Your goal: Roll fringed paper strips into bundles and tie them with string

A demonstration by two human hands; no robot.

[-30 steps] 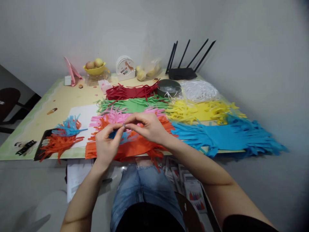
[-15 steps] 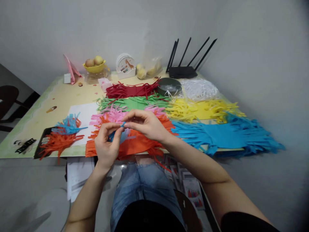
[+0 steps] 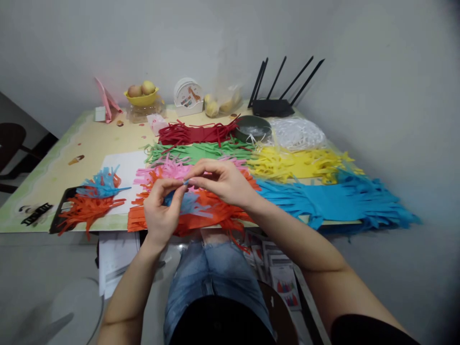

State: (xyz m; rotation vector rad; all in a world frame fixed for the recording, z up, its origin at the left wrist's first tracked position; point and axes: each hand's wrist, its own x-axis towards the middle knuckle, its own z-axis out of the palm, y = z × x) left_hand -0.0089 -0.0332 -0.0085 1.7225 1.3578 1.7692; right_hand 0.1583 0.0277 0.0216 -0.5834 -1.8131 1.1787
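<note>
My left hand [image 3: 163,201] and my right hand [image 3: 219,181] meet above the front of the table, both closed in a pinch on a blue tissue paper tassel [image 3: 190,203]. Its twisted top sits between my fingertips, and its loose strips hang below over orange fringed paper [image 3: 212,218]. Behind my hands lies pink fringed paper [image 3: 168,168], partly covered. To the left, a finished-looking blue tassel [image 3: 98,184] and an orange tassel [image 3: 89,208] lie on a dark phone-like object [image 3: 57,223], close to a white sheet [image 3: 124,165].
Blue [image 3: 334,201], yellow [image 3: 305,163], green [image 3: 201,152] and red fringed paper [image 3: 197,134] lie spread out. A green round container [image 3: 252,125], bagged white string [image 3: 298,133], a router [image 3: 273,108] and a yellow fruit bowl [image 3: 142,99] stand toward the back.
Both hands have shifted slightly right, fingertips still together. The blue top between them shows less, and more of the tassel's strips is visible below. The view has tilted a little.
</note>
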